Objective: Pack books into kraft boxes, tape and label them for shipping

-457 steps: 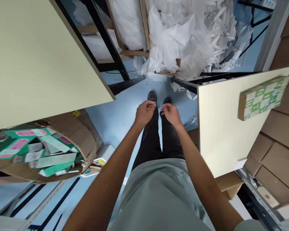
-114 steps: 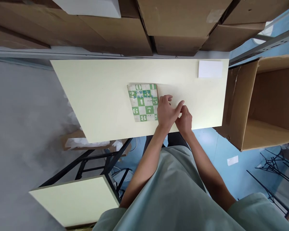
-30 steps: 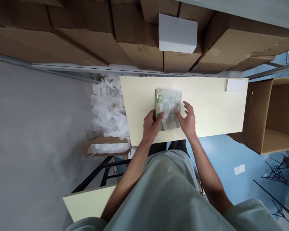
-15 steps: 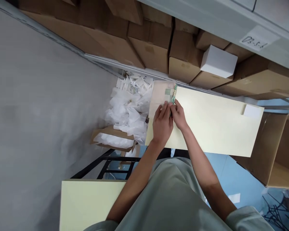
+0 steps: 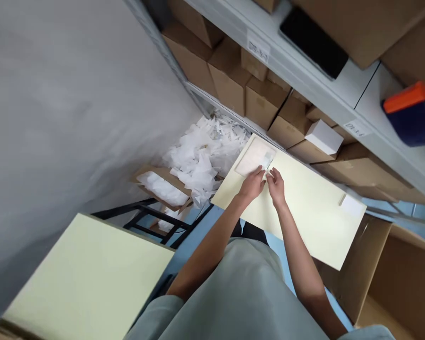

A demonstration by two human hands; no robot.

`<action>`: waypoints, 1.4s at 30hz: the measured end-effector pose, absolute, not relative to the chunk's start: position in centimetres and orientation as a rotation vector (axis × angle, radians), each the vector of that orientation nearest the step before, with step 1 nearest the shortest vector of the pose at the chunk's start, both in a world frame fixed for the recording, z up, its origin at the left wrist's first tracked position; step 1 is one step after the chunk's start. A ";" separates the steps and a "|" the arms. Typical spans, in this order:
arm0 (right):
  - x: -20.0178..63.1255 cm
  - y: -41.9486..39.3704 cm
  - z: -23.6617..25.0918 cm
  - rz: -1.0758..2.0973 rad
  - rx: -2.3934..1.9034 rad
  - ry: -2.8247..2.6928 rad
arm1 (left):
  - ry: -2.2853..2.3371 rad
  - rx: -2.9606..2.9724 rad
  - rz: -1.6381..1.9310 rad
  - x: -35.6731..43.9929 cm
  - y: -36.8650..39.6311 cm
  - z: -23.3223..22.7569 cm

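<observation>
book (image 5: 254,158) blurred and pale, orange box (image 5: 413,113) cut off at right

The place is a storeroom or packing area. Metal shelving (image 5: 304,56) with location labels (image 5: 258,47) holds rows of cardboard boxes (image 5: 230,80). Plain worktables (image 5: 315,212) stand in front of it. A heap of white packing waste (image 5: 201,160) lies against the wall.

**Worker in pale green, arms bare**

Seen from above, the person wears a loose, pale grey-green short-sleeved shirt (image 5: 241,293), its soft fabric creased across the chest and its sleeves ending near the shoulders. Both forearms are uncovered, with no watch, ring or glove on the left hand (image 5: 252,185) or right hand (image 5: 276,187). Dark trousers (image 5: 250,231) show beneath the hem.
</observation>
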State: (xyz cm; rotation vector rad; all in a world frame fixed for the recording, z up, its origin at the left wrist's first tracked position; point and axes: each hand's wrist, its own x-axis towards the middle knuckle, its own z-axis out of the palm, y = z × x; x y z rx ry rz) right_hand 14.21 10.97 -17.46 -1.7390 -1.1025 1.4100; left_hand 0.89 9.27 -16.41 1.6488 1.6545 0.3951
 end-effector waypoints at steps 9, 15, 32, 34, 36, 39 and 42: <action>10.5 3.1 -6.0 1.848 -1.267 -1.608 | 2.010 1.215 0.868 -3.5 -9.1 -4.4; 4.0 -5.9 -0.7 2.149 -0.857 -1.900 | 2.378 0.684 1.153 -4.8 -26.9 1.1; -15.0 -36.8 -2.2 2.510 -0.143 -2.531 | 2.886 -0.460 1.254 -11.9 -65.2 -2.6; -18.8 -41.1 -3.8 2.495 -0.242 -2.586 | 2.960 -0.488 1.125 -15.5 -69.4 -4.2; -22.5 -45.0 -5.4 2.454 -0.398 -2.627 | 2.995 -0.491 0.963 -19.1 -72.6 -5.9; -27.0 -50.0 -7.6 2.355 -0.657 -2.655 | 2.941 -0.382 0.731 -23.7 -75.7 -8.2; -30.2 -53.8 -9.6 2.280 -0.824 -2.661 | 2.819 -0.194 0.585 -26.2 -77.5 -10.0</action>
